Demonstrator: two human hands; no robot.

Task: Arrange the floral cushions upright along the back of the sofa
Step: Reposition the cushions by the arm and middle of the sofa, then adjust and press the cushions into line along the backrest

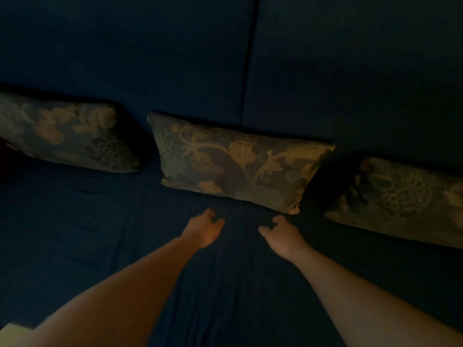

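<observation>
Three floral cushions lean against the back of a dark blue sofa (175,58). The middle cushion (238,164) stands upright straight ahead, the left cushion (65,134) and the right cushion (406,199) flank it with gaps between them. My left hand (204,227) hovers over the seat just in front of the middle cushion, fingers loosely apart, holding nothing. My right hand (281,232) is beside it, near the cushion's lower right corner, also empty with fingers curled apart. Neither hand touches a cushion.
The dark blue seat (100,234) stretches wide in front of the cushions. A vertical seam (250,58) divides the sofa back into two panels. A pale corner of something (12,333) shows at the bottom left. The scene is dim.
</observation>
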